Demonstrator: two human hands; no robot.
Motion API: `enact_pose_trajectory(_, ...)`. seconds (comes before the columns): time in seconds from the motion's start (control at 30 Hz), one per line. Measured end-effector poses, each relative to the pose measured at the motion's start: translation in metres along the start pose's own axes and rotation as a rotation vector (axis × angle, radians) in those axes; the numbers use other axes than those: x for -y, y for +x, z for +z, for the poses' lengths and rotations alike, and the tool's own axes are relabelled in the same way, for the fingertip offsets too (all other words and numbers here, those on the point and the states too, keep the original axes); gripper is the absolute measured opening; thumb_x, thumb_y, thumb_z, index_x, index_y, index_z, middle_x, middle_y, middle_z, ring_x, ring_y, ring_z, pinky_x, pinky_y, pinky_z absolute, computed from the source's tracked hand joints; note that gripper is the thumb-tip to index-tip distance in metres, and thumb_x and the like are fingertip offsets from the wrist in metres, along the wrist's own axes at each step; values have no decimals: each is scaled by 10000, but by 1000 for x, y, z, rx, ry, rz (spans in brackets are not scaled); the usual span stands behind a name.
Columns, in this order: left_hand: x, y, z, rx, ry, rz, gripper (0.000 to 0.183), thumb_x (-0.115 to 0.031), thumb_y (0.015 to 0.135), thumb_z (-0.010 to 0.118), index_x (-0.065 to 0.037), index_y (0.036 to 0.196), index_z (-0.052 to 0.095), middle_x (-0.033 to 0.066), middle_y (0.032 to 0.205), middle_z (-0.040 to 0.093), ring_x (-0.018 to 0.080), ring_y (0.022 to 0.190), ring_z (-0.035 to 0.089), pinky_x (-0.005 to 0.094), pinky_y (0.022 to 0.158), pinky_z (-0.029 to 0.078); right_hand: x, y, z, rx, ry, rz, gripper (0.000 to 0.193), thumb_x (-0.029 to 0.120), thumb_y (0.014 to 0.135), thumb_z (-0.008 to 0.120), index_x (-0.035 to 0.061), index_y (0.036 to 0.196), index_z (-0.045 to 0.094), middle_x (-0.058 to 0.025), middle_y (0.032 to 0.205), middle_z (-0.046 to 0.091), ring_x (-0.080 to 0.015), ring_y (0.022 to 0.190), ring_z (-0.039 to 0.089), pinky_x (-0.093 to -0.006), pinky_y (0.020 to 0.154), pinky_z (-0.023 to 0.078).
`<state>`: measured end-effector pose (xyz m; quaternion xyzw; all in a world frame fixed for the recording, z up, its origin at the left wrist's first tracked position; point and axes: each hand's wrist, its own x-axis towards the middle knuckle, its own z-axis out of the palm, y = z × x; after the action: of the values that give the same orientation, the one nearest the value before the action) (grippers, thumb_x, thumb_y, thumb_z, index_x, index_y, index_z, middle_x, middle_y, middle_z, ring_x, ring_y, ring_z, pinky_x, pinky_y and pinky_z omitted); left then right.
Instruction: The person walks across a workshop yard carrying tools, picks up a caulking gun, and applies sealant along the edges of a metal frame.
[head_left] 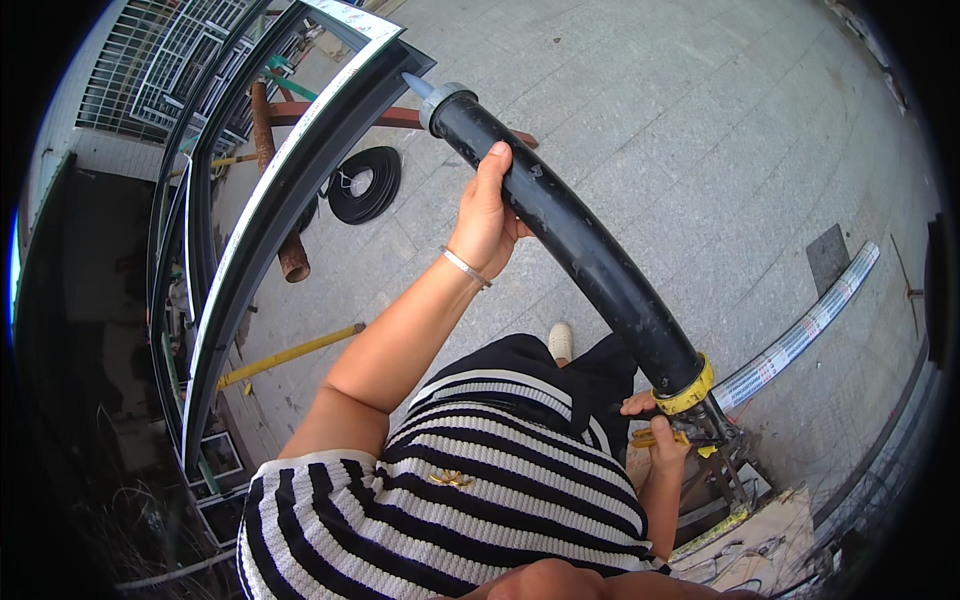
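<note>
A black caulking gun (575, 240) with a long barrel slants across the middle of the view. My left hand (485, 218) is closed round the barrel near its front, thumb on top. At the gun's rear, my right hand (666, 450) grips around the yellow handle (648, 438), just behind a yellow collar (687, 388); part of the fingers is hidden. The grey nozzle (417, 86) points up and left at the corner of a dark frame with a white face (262, 168). Whether its tip touches the frame I cannot tell.
More dark frames (190, 215) stand behind on the left. A coil of black strip (366, 186), a rusty pipe (292, 258) and a yellow bar (290, 356) are beside them. A long wrapped strip (800, 325) lies on the paving at right, near a wooden board (755, 548).
</note>
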<state>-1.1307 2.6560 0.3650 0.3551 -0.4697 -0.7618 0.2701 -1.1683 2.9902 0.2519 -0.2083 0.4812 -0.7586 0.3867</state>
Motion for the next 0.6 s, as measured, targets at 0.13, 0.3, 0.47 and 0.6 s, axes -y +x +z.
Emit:
enact_pose_trajectory(0.13,5,0,-5,8,-3,-14,511,-537,955,469,-93,1207,498,57,872,618,153,741,682,323,591,607,-2,-2,-2,-2,5,37,313,269,894,601,-17,997,525,-167,892,605,-300,847,613,-468,863,492)
enact_pose_trajectory(0.3,6,1,-9,7,-4,-9,517,-538,948,482,-56,1133,504,75,886,628,162,746,683,332,594,609,-8,-2,-1,-10,38,42,315,276,894,603,-12,995,524,-167,897,610,-302,849,614,-464,856,490)
enact_pose_trajectory(0.47,7,3,-11,10,-2,-9,509,-529,953,481,-39,1088,504,83,891,635,168,744,681,335,596,603,-11,-3,-1,-8,37,36,291,253,894,592,-11,991,516,-162,877,595,-292,825,597,-452,820,494)
enact_pose_trajectory(0.6,8,5,-10,5,-31,1,494,-529,956,479,-54,1089,503,74,895,634,161,755,679,326,611,596,-11,-6,-2,4,-15,14,270,227,892,583,-13,987,508,-163,864,582,-284,804,579,-439,775,499)
